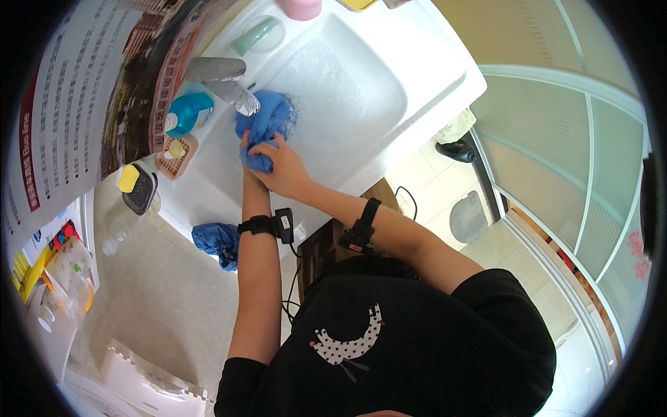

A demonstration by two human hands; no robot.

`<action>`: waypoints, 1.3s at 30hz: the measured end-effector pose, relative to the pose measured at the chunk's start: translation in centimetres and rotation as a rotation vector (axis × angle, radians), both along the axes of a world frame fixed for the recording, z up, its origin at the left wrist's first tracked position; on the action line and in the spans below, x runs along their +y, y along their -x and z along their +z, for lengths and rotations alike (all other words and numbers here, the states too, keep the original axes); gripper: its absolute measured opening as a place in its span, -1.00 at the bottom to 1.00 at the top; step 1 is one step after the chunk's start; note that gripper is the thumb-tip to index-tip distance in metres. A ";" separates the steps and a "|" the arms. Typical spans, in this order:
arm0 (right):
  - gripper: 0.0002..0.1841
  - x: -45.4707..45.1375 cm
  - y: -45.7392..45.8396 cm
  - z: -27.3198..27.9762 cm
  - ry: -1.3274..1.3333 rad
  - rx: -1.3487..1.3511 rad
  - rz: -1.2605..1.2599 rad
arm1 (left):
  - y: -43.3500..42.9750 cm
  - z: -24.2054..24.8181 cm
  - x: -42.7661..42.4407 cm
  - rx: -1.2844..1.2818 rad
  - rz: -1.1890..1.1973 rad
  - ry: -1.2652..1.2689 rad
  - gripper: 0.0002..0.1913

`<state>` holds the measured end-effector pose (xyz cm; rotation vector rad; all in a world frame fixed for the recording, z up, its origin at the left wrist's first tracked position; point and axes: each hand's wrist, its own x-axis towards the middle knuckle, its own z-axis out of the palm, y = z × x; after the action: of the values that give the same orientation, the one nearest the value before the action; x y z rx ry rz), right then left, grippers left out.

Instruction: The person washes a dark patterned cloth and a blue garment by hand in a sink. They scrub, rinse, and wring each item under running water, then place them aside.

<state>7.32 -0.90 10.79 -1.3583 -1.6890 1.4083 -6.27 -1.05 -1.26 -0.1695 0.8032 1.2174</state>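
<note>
A wet blue cloth (268, 112) lies bunched at the left side of the white sink (437, 57), under the spout of a chrome faucet (229, 88). My right hand (287, 169) grips the near end of the cloth, its thumb and fingers curled over the fabric. Just beneath it, my left hand (249, 169) holds the same end from the left; most of its fingers are hidden by the cloth and my other hand. Water splashes around the fabric and runs across the basin. A second dark blue cloth (216, 240) rests crumpled at the sink's near left edge, beside my left forearm.
Left of the faucet stand a teal bottle (190, 114) and a soap dish (177, 156) with soap. A yellow sponge (128, 179) sits on a dark-lidded container (140, 190). Behind the faucet lies a green tube (255, 36); a pink cup (304, 8) stands farther back. Sliding doors (542, 120) border the right.
</note>
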 end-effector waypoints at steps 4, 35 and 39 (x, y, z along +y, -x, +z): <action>-0.55 1.8 -0.2 0.9 0.007 -0.165 -0.015 | -1.2 0.0 -1.1 -0.143 0.069 -0.207 -0.53; -0.59 1.8 0.3 -0.7 0.173 -0.005 0.222 | 0.0 6.3 0.0 0.169 0.063 -0.047 -0.40; -0.64 1.6 0.2 1.0 0.042 -0.160 0.220 | -2.2 8.6 0.4 0.211 0.063 0.185 -0.44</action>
<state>7.07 0.71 11.83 -1.3737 -1.9740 1.4952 -4.04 -0.68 7.35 -0.2210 1.1023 1.2324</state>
